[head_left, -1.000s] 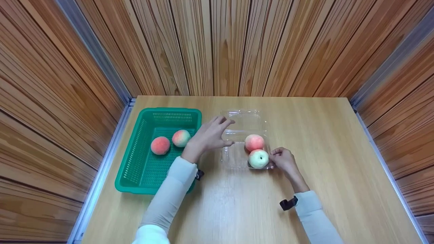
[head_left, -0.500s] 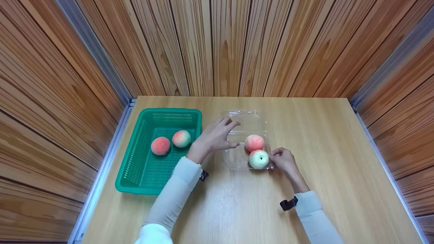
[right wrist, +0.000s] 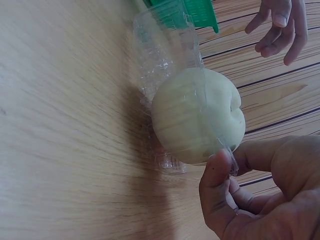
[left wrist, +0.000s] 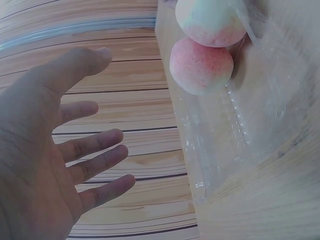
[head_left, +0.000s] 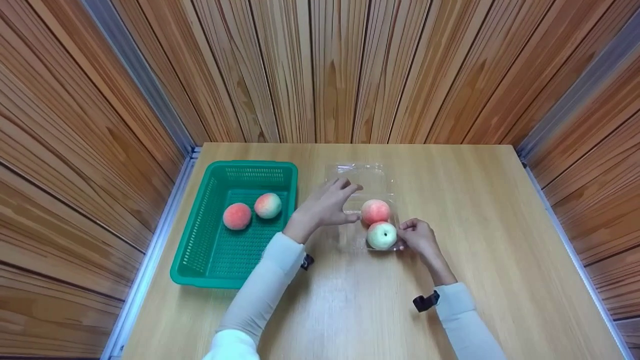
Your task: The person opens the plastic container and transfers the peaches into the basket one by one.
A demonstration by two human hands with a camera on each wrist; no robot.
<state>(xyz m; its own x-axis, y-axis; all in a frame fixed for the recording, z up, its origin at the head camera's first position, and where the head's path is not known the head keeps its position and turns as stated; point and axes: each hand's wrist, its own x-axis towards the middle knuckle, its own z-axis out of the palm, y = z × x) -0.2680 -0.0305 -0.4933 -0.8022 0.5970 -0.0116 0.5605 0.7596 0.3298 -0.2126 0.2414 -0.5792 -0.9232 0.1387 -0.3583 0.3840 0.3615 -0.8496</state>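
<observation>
A clear plastic clamshell box [head_left: 357,175] lies unfolded on the table, two peaches in its right half. The pinker peach [head_left: 375,211] is at the back; the pale peach [head_left: 382,235] with a dark stem hole is in front. My right hand [head_left: 419,237] pinches the box's edge between thumb and forefinger beside the pale peach, as the right wrist view shows closely. Over the box's left half hovers my left hand [head_left: 327,204], fingers spread, thumb pointing at the pinker peach [left wrist: 201,66] and nothing held.
A green plastic basket [head_left: 187,250] stands on the left of the table with a red peach [head_left: 237,216] and a pink-and-white peach [head_left: 268,205] inside. Wood-patterned walls [head_left: 330,70] rise behind and at both sides of the table [head_left: 500,225].
My left hand has moved right and slightly toward me, from beside the basket to over the box near the peaches. The right hand keeps its pinch in the same place.
</observation>
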